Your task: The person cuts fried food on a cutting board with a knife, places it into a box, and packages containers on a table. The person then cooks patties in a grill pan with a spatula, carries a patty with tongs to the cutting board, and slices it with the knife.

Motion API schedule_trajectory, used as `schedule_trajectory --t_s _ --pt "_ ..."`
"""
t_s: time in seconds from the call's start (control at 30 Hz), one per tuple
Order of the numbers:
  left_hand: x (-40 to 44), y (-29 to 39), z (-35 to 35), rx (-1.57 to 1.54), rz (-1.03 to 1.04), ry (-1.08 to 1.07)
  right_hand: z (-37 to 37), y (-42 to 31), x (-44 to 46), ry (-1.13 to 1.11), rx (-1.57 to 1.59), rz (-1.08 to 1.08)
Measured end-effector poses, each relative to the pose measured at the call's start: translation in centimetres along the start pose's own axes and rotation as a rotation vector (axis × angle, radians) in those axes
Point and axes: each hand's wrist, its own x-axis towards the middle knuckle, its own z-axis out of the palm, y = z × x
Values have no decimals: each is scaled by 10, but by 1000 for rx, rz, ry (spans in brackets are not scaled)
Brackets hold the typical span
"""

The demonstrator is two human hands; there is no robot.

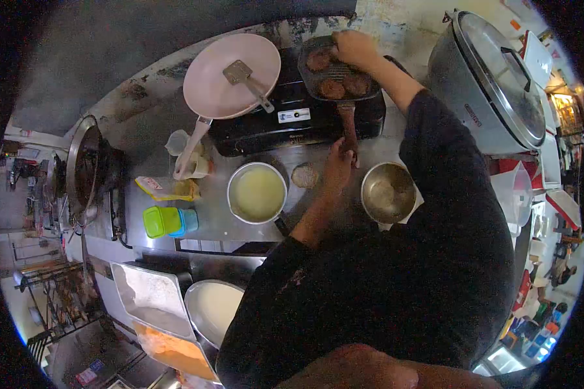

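A dark square grill pan [310,79] sits on the right side of the black portable stove [240,137]. Three browned patties [332,89] lie in it. My left hand [339,163] is closed around the lower end of the pan's brown handle [348,123]. Over the pan's far right corner, my right hand [357,48] reaches down with fingers bent together beside the upper patty; whatever its fingertips hold, if anything, is hidden. A round pale disc [305,176] lies on the counter near my left hand, between a saucepan of pale yellow liquid [257,192] and a metal bowl [389,192].
A pink pan [204,78] with a slotted turner [239,72] rests on the stove's left side. A large lidded cooker [474,97] stands at right. Green and blue tubs [162,222] and a yellow packet [169,189] are at left. Metal trays [150,295] sit below the counter.
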Motion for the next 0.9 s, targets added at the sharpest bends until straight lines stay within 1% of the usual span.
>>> schedule_trajectory --t_s 0.07,0.1,0.17,0.2,0.27,0.3,0.37,0.4,0.47,0.5,0.57,0.67,0.7,0.77,0.8,0.87,0.9 --pt "14 -34 -9 180 89 8 16 2 6 -56 -49 52" --pt "11 -24 -5 182 90 7 16 2 6 -54 -48 54" --pt "-2 5 9 -57 158 -1 16 -1 1 -91 -35 -4" --pt "-1 3 8 -58 156 0 11 -5 -4 -93 -34 -5" --pt "2 -6 6 279 250 90 -3 -9 -15 -117 -11 -18" --pt "4 -8 6 279 246 87 -5 -7 -17 -121 -11 -15" --pt "7 -13 6 35 202 26 -8 -4 -21 -144 -10 -117" --pt "4 -6 7 35 201 21 -6 -1 -20 -144 -10 -112" --pt "-3 13 9 75 -5 66 2 1 -16 -102 36 -61" --pt "-1 9 8 75 -6 64 0 -2 -19 -102 36 -58" --pt "3 -6 5 46 116 36 -6 -12 -32 -157 -24 -39" --pt "-7 16 9 99 76 45 6 -5 -32 -107 38 -37" --pt "-3 10 8 98 73 41 -11 -8 -36 -110 37 -33" --pt "7 -12 2 55 121 12 -60 -19 -51 -233 48 -42" --pt "4 -7 4 53 118 10 -55 -19 -56 -236 46 -40" --pt "-4 9 9 96 129 37 -34 -15 -71 -143 51 -106" --pt "-5 10 7 94 127 32 -19 -9 -72 -144 49 -101"
